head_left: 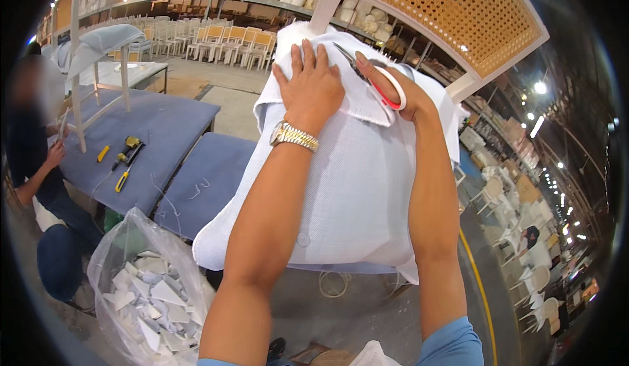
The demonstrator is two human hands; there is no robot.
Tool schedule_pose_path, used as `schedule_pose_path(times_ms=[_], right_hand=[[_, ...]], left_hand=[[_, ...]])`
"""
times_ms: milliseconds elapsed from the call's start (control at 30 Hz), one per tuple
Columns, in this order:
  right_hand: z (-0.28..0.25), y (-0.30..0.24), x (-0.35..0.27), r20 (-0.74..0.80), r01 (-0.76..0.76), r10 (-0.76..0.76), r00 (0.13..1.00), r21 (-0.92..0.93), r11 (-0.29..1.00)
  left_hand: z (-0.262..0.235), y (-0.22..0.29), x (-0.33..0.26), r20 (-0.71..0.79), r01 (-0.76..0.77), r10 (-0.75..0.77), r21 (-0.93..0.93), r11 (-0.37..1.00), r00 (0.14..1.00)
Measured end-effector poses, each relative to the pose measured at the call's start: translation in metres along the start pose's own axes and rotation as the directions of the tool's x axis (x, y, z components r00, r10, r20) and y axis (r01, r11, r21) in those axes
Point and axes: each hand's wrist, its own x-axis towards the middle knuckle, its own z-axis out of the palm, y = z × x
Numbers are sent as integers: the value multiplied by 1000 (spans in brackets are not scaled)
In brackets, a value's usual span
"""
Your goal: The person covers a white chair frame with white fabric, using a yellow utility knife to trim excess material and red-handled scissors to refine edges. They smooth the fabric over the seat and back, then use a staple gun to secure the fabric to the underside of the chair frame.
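Note:
A chair with a woven cane backrest [452,15] stands before me, its seat draped in light blue-white fabric [357,195]. Near the backrest, part of the cloth is folded over on itself. My left hand [309,81] lies flat on this fold with its fingers spread, a gold and silver watch [295,136] on the wrist. In my right hand [403,94] is a pair of scissors [392,92] with red and white handles. The blades lie over the folded cloth, pointing up and left toward my left fingertips. Whether cloth is between them I cannot tell.
Left, blue-covered tables [196,176] hold a drill [129,148], a yellow-handled tool [122,181] and another chair [98,97], with a co-worker [39,130] beside it. A clear plastic bag [147,287] of fabric scraps stands at lower left. Rows of chairs [229,41] fill the background.

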Motion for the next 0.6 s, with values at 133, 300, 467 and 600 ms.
schedule_pose_path(times_ms=[133,300,467,600], right_hand=[[3,-25,-6,19,-145,146,989,-30,989],[6,-42,-7,-35,-177,173,984,-222,959],[1,-51,-10,51,-214,237,970,-278,936],[8,-39,-1,-18,-87,86,996,-321,943]], left_hand=[[-5,-3,-5,8,-25,25,-5,1000,1000],[-12,-11,-5,17,-27,28,-46,999,999],[-17,-13,-5,23,-31,32,-62,998,999],[-18,-13,-8,9,-48,48,-39,998,999]])
